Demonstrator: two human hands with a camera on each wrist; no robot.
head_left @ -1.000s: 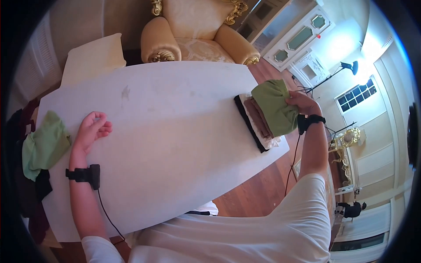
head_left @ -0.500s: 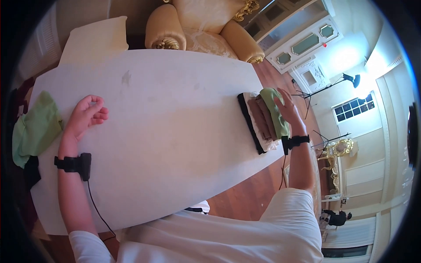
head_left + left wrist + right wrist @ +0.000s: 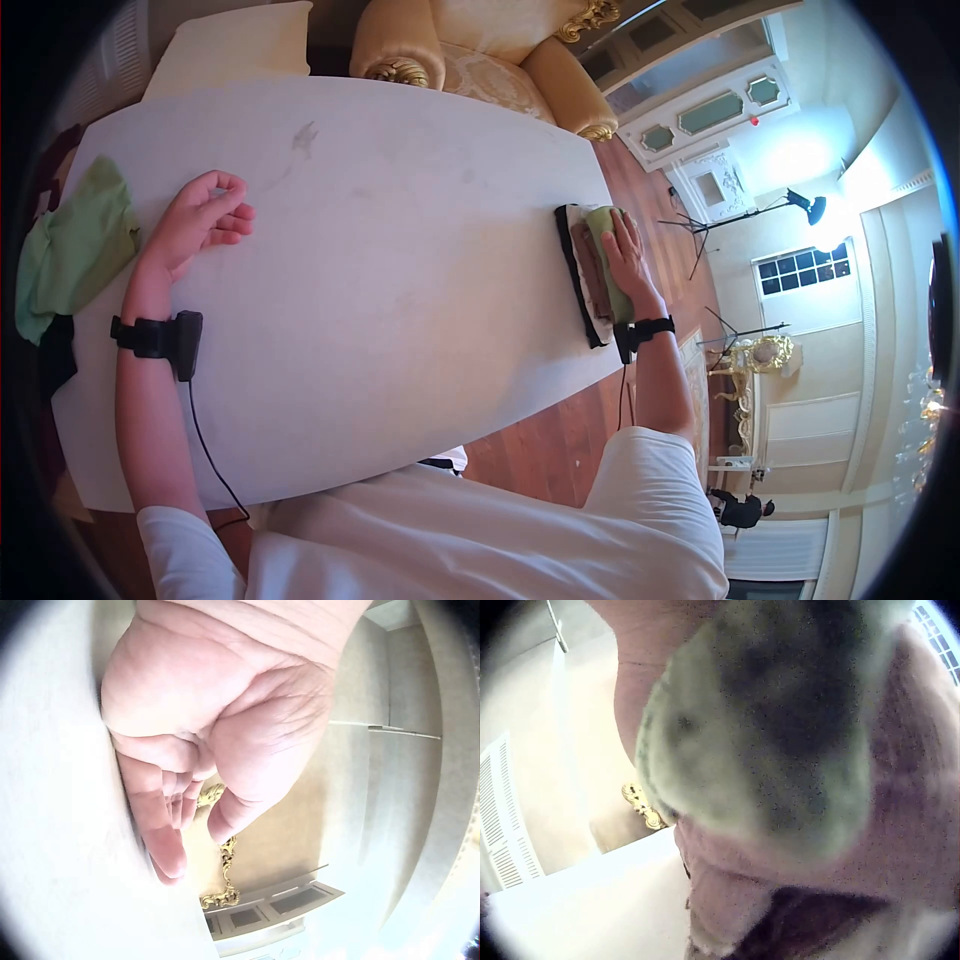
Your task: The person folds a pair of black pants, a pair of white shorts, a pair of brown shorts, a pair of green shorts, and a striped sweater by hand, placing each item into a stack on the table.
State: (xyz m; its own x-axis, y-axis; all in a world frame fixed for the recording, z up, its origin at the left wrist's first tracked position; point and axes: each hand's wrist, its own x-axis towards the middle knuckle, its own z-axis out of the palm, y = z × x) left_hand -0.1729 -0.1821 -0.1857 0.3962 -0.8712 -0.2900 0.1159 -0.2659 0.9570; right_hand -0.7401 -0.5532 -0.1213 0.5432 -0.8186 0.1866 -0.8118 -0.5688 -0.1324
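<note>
A stack of folded cloths stands at the table's right edge in the head view, with black, white and brown (image 3: 590, 268) layers and a green cloth (image 3: 602, 224) on top. My right hand (image 3: 627, 262) lies on the green cloth with fingers nearly straight. In the right wrist view the green cloth (image 3: 780, 765) fills the middle, brown cloth (image 3: 915, 825) under it. My left hand (image 3: 200, 225) rests on its side on the white table at the left, fingers loosely curled, holding nothing; the left wrist view shows its palm (image 3: 217, 712).
A crumpled light green cloth (image 3: 85, 240) lies at the left table (image 3: 400, 300) edge, over dark cloths (image 3: 58, 360). Beyond the far edge stand a gold armchair (image 3: 490, 75) and a pale panel (image 3: 235, 50). A lamp on a tripod (image 3: 740, 212) and a person in black (image 3: 740, 511) are at the right.
My right hand has gone from gripping the green cloth's edge to lying flat on it, and the cloth now sits lower on the stack. The head view has shifted; the left hand keeps its pose.
</note>
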